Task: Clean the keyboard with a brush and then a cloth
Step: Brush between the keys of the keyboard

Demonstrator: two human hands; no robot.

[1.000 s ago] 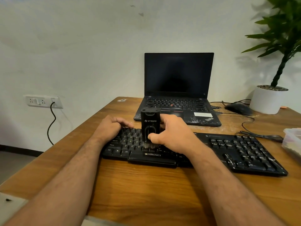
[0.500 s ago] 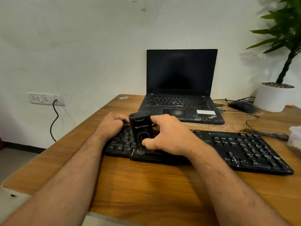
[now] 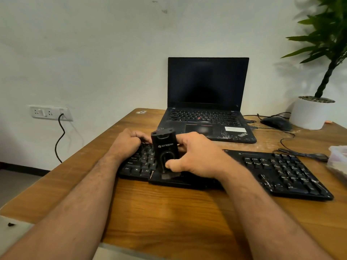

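Note:
A black keyboard [image 3: 277, 171] lies across the wooden desk in front of me. My right hand [image 3: 195, 156] grips a black block-shaped brush [image 3: 164, 147], held upright and tilted slightly left, with its bristles pressed on the keyboard's front edge near the space bar. My left hand [image 3: 127, 142] rests curled on the keyboard's far left corner, holding it down. No cloth is in view.
An open black laptop [image 3: 206, 117] stands behind the keyboard. A black mouse [image 3: 276, 123] and a white plant pot [image 3: 310, 113] sit at the back right, with cables trailing across the desk [image 3: 169, 212]. A clear plastic container [image 3: 338, 158] is at the right edge.
The brush has moved left and toward me, from the middle key rows to the keyboard's front edge. My left hand has stayed on the left corner.

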